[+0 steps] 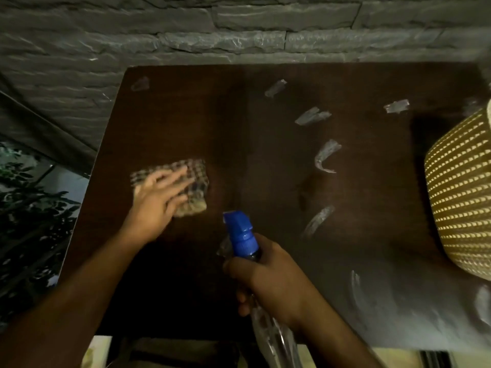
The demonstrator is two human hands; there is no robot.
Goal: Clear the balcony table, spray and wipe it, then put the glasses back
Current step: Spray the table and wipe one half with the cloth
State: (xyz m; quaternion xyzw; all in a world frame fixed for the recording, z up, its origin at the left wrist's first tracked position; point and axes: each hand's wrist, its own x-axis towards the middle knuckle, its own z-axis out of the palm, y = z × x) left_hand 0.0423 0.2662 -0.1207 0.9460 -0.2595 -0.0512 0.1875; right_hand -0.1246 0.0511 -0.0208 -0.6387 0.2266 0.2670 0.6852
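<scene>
A dark brown table (358, 197) fills the view, its top streaked with pale reflections. On its left half lies a checked cloth (195, 171), and my left hand (159, 200) presses flat on it with fingers spread. Nearer to me, my right hand (268, 280) grips the neck of a clear spray bottle (243, 235) with a blue nozzle head that points toward the far side. No glasses show on the table.
A grey stone wall (239, 30) runs behind the table's far edge. A yellow woven lampshade (462, 197) overhangs the right side. Dark plant leaves (24, 208) stand beyond the left edge. Pale floor (98, 351) shows below the near edge.
</scene>
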